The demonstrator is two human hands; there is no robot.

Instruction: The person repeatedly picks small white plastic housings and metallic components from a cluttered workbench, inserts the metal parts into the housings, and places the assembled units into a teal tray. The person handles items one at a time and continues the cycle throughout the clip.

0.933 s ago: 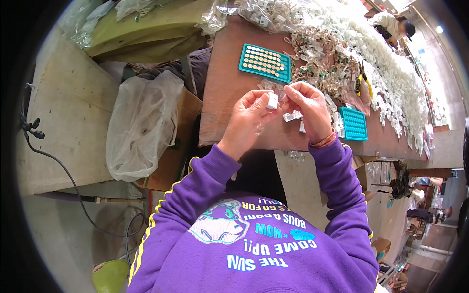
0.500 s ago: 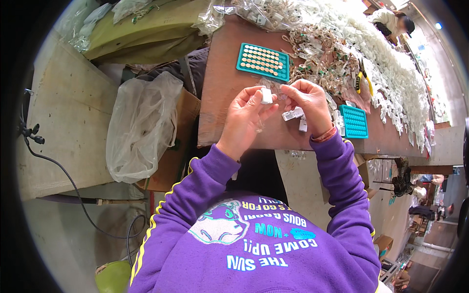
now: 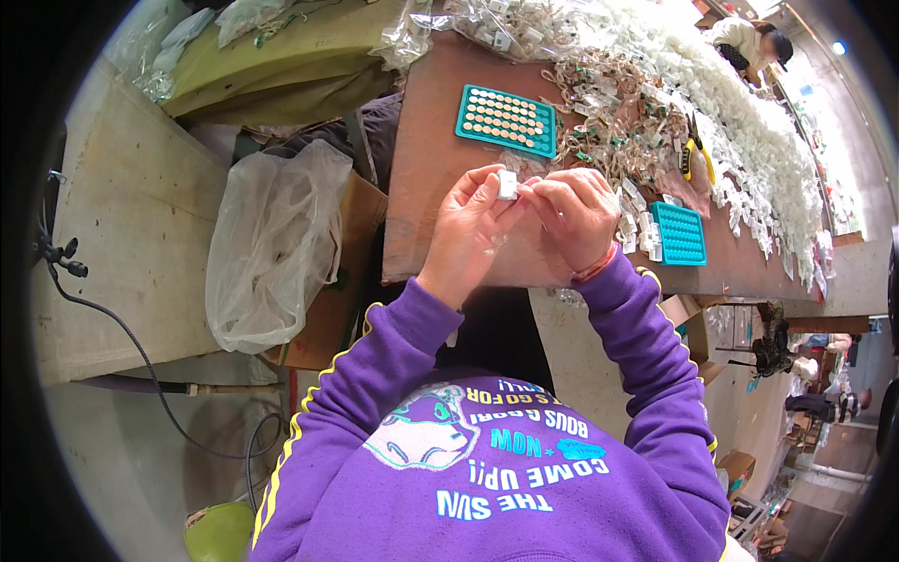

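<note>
Between the thumb and fingers of my left hand (image 3: 468,220) is a small white plastic case (image 3: 507,184), held upright above the brown table (image 3: 421,131). My right hand (image 3: 579,217) has come in close beside it, its thumb and fingertips pinched together at the case's right side. Whatever those fingertips hold is too small to tell. Just beyond both hands lies a teal tray (image 3: 546,143) carrying rows of round, shiny, coin-like discs (image 3: 501,114). By my right wrist are several small white cases (image 3: 648,234), next to a second teal tray (image 3: 679,234) with round hollows.
A heap of small circuit parts with wires (image 3: 613,126) covers the table beyond my right hand, with yellow-handled pliers (image 3: 698,161) on it. White pieces (image 3: 740,140) are piled farther right. A plastic bag (image 3: 272,244) hangs at left. Another person (image 3: 749,42) is at far right.
My right hand has moved left and closed in on the white case, its fingers curling more. My left hand has stayed nearly in place, still holding the case.
</note>
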